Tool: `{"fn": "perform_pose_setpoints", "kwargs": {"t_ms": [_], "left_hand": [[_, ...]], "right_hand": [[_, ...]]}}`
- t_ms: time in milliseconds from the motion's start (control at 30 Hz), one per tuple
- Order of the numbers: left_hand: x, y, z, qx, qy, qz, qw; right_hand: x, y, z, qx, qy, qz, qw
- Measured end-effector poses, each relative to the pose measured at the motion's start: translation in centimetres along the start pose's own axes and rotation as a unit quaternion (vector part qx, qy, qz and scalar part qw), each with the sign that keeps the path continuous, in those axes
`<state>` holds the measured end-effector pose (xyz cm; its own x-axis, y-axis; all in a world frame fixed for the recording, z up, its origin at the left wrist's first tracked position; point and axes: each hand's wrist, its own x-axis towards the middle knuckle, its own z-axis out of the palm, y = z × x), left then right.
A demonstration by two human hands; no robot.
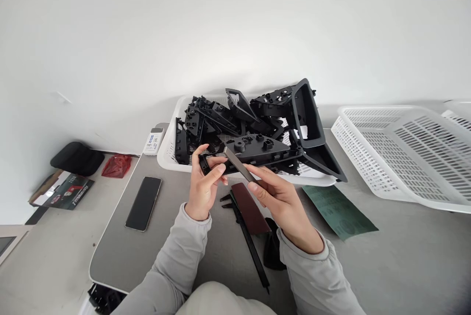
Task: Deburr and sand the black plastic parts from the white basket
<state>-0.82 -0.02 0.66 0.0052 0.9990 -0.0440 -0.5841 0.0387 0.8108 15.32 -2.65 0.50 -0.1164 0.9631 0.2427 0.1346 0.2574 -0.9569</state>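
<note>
My left hand is closed around the near left end of a long black plastic trim part with clips and bosses on its face. That part stretches to the right in front of the basket's contents; whether its far end touches the other pieces I cannot tell. Between the thumb and fingers of my right hand is a flat grey bar, slanting up to the left. Its tip lies close to the left thumb and over the part; contact is unclear. Below the hands lie a black caliper and a dark red sheet.
A white basket holds several black plastic parts. Another white basket stands right. A green sandpaper sheet, a phone, a white box and a black item lie on the grey table.
</note>
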Motion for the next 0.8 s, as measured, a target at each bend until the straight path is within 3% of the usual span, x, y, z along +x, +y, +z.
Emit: {"fn": "perform_pose_setpoints", "kwargs": {"t_ms": [233,500,800], "left_hand": [[-0.1,-1.1,-0.3,0.050,0.035,0.130,0.990],[0.2,-1.9,-0.9,0.123,0.026,0.226,0.966],[0.0,-1.9,-0.7,0.144,0.015,0.220,0.965]], "right_hand": [[-0.3,-0.6,-0.8,-0.102,-0.005,-0.022,0.995],[-1.3,-2.3,-1.9,-0.239,-0.084,-0.014,0.967],[-1.4,-2.5,-1.8,-0.264,-0.071,-0.008,0.962]]}}
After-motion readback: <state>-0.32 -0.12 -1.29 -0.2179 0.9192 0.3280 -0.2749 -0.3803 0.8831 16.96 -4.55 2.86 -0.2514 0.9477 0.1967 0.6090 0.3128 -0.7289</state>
